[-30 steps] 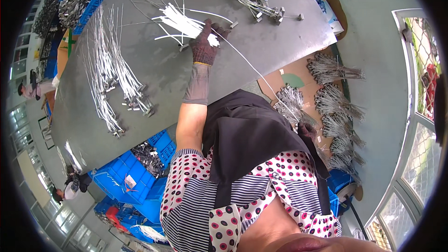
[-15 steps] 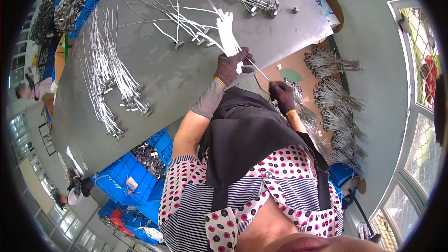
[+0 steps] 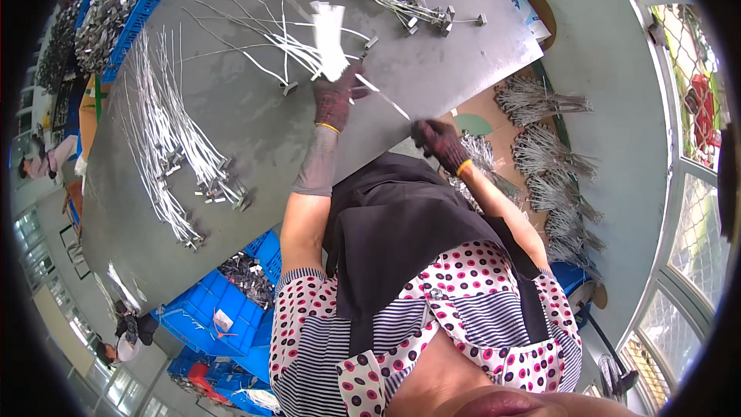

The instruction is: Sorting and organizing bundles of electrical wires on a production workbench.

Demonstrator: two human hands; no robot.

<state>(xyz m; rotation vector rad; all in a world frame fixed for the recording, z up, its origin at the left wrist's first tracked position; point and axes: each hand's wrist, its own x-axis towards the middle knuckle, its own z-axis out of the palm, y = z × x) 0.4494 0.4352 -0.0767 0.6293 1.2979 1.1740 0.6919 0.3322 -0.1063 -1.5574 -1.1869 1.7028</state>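
Both my hands wear dark knitted gloves. My left hand (image 3: 336,99) is closed around the lower end of a bundle of white sleeves (image 3: 329,42), above the grey table (image 3: 255,108). From it a thin wire (image 3: 394,104), partly white, slants down to my right hand (image 3: 440,144), whose fingers are pinched at its end beyond the table's edge. Beyond my left hand lie loose wires with white sleeves (image 3: 297,48) and small grey blocks at their ends. One grey block (image 3: 370,43) is close to the bundle. My fingers hide how the wire is gripped.
Sleeved wires (image 3: 177,139) lie in long bunches on the table's left, and more wires (image 3: 394,0) lie at its far side. Bundled wires (image 3: 544,154) line cardboard to the right. Blue crates (image 3: 212,305) stand below the table's near edge. Two people are at the far left.
Both hands have shifted left, the left one farther over the table with the white bundle. The wire still stretches between them. The bundle is now nearly upright in view.
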